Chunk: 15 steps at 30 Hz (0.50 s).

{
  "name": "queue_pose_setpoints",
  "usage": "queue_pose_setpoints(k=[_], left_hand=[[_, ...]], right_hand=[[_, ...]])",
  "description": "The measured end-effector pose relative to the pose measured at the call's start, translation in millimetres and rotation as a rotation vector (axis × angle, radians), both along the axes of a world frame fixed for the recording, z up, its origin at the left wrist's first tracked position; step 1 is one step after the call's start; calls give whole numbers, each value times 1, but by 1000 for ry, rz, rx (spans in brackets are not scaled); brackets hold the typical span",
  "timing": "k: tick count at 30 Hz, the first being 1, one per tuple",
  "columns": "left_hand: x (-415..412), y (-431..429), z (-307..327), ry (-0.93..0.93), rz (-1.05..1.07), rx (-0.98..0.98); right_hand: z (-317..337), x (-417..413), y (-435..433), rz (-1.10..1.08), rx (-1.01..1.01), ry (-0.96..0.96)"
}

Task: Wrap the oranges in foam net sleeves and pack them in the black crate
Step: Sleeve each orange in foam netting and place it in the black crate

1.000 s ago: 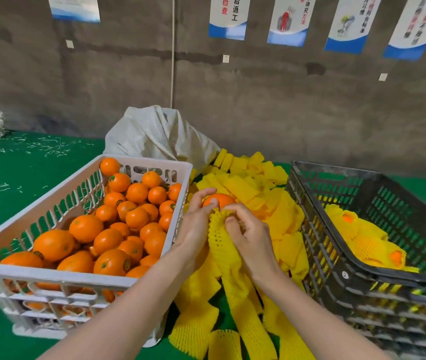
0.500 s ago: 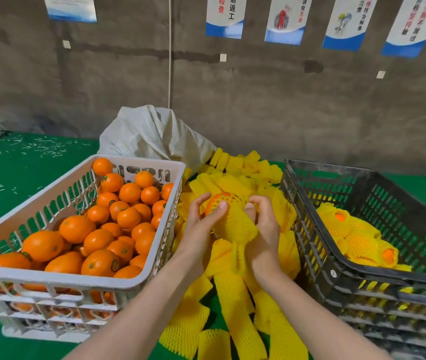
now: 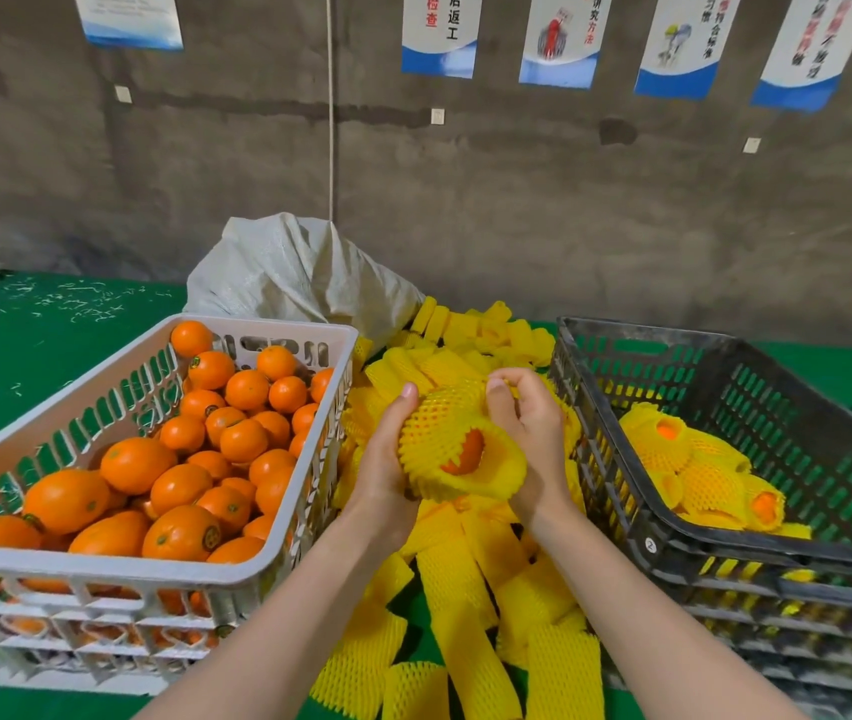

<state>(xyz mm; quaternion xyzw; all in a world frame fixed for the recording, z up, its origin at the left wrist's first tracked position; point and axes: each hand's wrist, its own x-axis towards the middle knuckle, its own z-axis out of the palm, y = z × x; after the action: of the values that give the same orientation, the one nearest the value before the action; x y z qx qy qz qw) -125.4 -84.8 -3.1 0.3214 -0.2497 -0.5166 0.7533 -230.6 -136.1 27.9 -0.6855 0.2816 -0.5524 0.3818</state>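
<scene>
Between the two crates, both hands hold one orange (image 3: 465,453) inside a yellow foam net sleeve (image 3: 439,433); the fruit shows through the sleeve's open end facing me. My left hand (image 3: 387,459) cups its left side with the thumb on top. My right hand (image 3: 530,433) grips its right side, fingers curled over the top. The black crate (image 3: 673,543) at right holds several sleeved oranges (image 3: 699,475). A white crate (image 3: 278,558) at left is full of bare oranges (image 3: 195,459).
Loose yellow foam sleeves (image 3: 465,589) lie heaped on the green table (image 3: 23,345) between and behind the crates. A pale woven sack (image 3: 299,272) sits behind the white crate. A grey wall with hanging posters stands close behind.
The sleeve has been pulled over the orange, which was bare on top a second ago. Both hands turned the wrapped fruit so its open end faces me.
</scene>
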Motion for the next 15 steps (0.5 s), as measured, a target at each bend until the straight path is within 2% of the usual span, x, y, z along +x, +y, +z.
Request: queue_pose_setpoints(k=[5,7,9,12,15], left_hand=[[2,4,6,39,-119,-32],[2,4,6,56,-102,-10],[1,4,6,52,-4,43],[0,1,4,-89,204,184],[-1,-3,2,-169,357,298]], right_hand=[[-4,0,-2,101,94,0],[-7,3,-1,135,166,-26],[-13,6,2,176,351,-113],[-23,8,10,233,758,-299],[-36,9,15,152,734,-192]])
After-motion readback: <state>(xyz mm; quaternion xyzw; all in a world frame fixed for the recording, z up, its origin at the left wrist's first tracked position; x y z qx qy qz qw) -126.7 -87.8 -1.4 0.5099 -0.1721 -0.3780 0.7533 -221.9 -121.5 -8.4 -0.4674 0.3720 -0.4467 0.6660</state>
